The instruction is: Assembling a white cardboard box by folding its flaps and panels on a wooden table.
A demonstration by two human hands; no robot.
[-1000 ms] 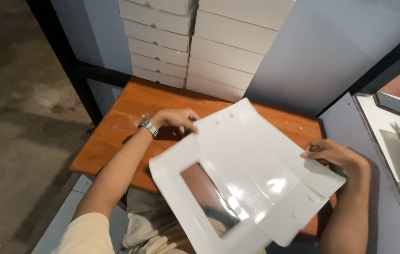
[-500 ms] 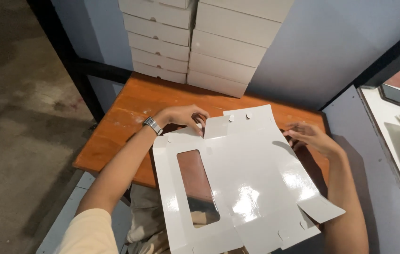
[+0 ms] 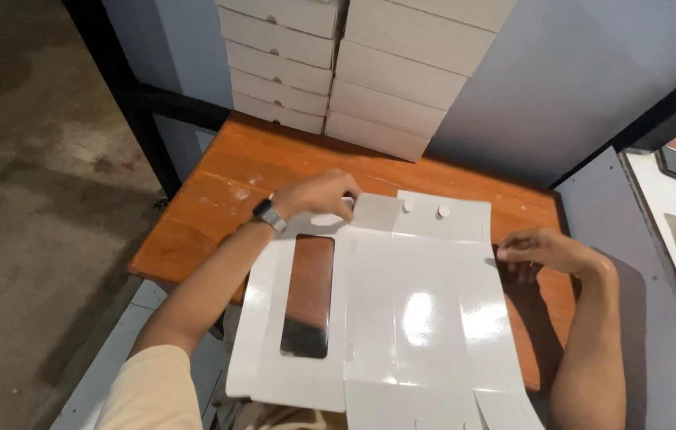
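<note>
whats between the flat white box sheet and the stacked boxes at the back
In the head view, only bare orange wooden tabletop lies between the flat white carton sheet and the stacked white boxes.

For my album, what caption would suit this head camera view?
Left hand and right hand press a flat, glossy white cardboard box blank on an orange wooden table before stacked white boxes.

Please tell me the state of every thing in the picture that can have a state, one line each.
flat box blank: unfolded, lying flat on the table, near end over the edge
window cutout: open, table showing through
left hand: pressing the far left corner
right hand: at the right edge
stacked white boxes: assembled, closed
wooden table: bearing everything
</note>
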